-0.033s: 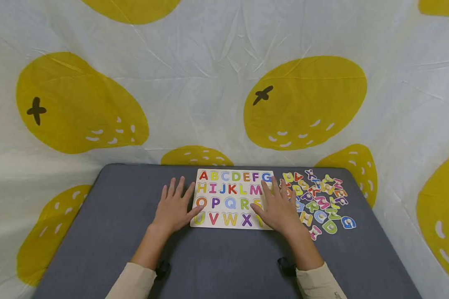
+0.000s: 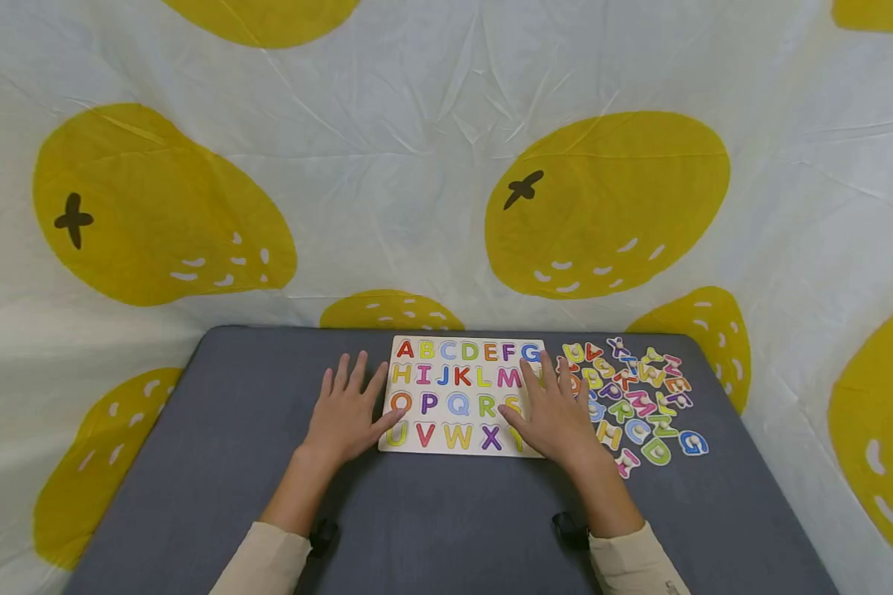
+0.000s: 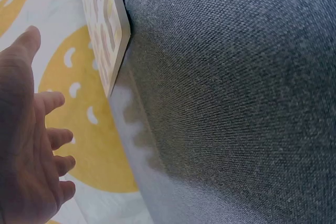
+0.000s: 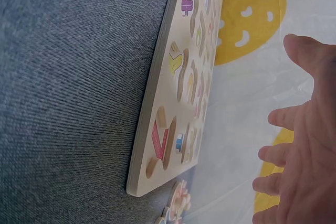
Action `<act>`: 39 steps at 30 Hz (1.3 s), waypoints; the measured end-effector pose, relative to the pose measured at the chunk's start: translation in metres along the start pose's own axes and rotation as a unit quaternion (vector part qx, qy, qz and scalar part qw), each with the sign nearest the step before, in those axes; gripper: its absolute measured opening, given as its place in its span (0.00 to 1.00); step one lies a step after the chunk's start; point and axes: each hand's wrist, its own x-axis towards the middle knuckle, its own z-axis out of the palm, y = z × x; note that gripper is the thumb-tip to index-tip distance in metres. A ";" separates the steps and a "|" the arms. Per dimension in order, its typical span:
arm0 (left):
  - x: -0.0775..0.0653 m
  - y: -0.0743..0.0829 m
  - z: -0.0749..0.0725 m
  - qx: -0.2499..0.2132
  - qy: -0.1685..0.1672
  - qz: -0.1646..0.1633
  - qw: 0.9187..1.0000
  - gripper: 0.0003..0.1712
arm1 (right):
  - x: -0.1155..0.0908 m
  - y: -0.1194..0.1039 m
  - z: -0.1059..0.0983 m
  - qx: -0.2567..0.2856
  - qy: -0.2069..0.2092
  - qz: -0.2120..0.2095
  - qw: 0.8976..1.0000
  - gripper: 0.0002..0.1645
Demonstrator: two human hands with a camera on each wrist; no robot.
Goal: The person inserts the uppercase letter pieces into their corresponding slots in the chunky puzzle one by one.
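Observation:
A wooden alphabet puzzle board [image 2: 446,420] lies flat on the grey table, its coloured letter recesses running in rows. My left hand [image 2: 342,417] is spread over the board's left edge, thumb near the O and U. In the left wrist view this hand [image 3: 26,129] is raised clear of the cloth, palm down, holding nothing. Over the right side of the board, my right hand [image 2: 556,417] spreads its fingers and covers some letters. Its fingers [image 4: 278,155] are apart and empty in the right wrist view, where the board's recesses [image 4: 160,140] show printed pictures.
Loose letter pieces with small knobs, among them a blue G [image 2: 693,444] and a green D [image 2: 656,451], lie scattered right of the board. The grey table [image 2: 446,521] ends at a white curtain [image 2: 387,207] printed with yellow fruit.

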 end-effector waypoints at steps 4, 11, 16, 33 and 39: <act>0.001 0.000 -0.001 -0.002 -0.001 0.002 1.000 0.52 | 0.001 0.000 -0.002 -0.004 0.002 -0.005 1.000 0.55; 0.004 -0.002 -0.006 -0.006 0.008 0.006 1.000 0.51 | 0.008 0.001 -0.009 -0.017 0.007 -0.024 1.000 0.53; 0.006 -0.006 -0.008 -0.003 0.002 0.013 1.000 0.51 | 0.009 0.004 -0.018 -0.011 0.008 -0.031 0.999 0.52; 0.012 -0.019 0.000 -0.002 -0.041 0.049 0.998 0.50 | 0.008 0.058 -0.025 0.003 0.020 -0.052 0.998 0.47; 0.011 -0.024 0.006 -0.008 -0.050 0.063 0.997 0.50 | 0.007 0.080 -0.028 0.017 0.027 -0.059 0.998 0.46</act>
